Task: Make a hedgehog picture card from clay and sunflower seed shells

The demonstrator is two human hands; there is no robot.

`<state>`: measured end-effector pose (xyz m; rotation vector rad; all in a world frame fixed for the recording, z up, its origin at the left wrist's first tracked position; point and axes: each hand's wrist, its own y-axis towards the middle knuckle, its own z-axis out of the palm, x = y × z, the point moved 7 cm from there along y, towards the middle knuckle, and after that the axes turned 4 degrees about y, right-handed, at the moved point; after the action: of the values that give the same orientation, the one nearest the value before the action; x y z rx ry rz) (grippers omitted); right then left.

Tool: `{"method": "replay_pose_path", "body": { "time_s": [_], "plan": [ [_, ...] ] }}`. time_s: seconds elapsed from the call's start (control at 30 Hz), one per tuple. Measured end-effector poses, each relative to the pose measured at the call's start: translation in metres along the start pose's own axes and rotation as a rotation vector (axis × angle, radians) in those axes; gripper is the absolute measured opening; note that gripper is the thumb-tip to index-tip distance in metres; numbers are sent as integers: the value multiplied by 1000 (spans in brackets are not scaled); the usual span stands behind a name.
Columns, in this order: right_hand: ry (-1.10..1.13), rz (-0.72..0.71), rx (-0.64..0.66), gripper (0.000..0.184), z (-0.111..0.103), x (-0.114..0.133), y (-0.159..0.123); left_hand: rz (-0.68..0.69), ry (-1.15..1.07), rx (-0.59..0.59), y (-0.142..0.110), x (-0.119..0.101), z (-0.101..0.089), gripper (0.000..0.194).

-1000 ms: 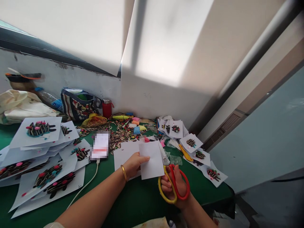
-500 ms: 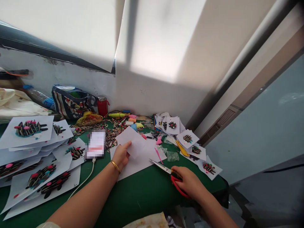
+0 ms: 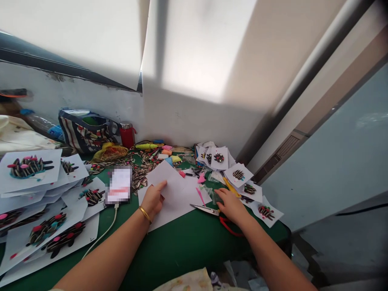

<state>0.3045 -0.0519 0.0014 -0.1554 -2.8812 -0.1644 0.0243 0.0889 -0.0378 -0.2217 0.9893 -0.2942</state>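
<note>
In the head view, my left hand (image 3: 154,198) pinches a small white sheet (image 3: 169,176) between thumb and curled fingers, over a larger sheet (image 3: 180,208). From that hand, striped seeds (image 3: 142,172) lie at eleven o'clock and the scissors (image 3: 212,210) at three. My right hand (image 3: 232,204) is over their handles, fingers spread apart; whether it touches them I cannot tell. From it, a pink stick (image 3: 200,196) lies near nine o'clock, a seed-decorated card (image 3: 266,211) at three.
</note>
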Motion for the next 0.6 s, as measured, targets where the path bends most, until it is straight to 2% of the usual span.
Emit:
{"method": "replay_pose_path", "body": {
  "time_s": [0.1, 0.17, 0.27, 0.37, 0.47, 0.53, 0.6],
  "plan": [
    [-77, 36, 43, 30, 11, -3, 15, 11, -21, 23, -2, -3, 2, 32],
    [-106, 84, 42, 21, 10, -9, 20, 21, -37, 33, -3, -5, 4, 33],
    [-71, 145, -47, 24, -3, -14, 24, 29, -48, 35, -5, -5, 5, 34],
    [73, 141, -120, 35, -8, -7, 30, 32, -41, 50, -7, -4, 8, 34],
    [147, 76, 1, 46, 8, 9, 39, 37, -18, 79, -9, -4, 10, 33],
    [145, 33, 62, 37, 18, 17, 43, 35, -6, 77, -9, -3, 9, 34],
    [142, 6, 50, 21, 18, 19, 46, 33, -3, 63, -9, -3, 8, 34]
  ]
}}
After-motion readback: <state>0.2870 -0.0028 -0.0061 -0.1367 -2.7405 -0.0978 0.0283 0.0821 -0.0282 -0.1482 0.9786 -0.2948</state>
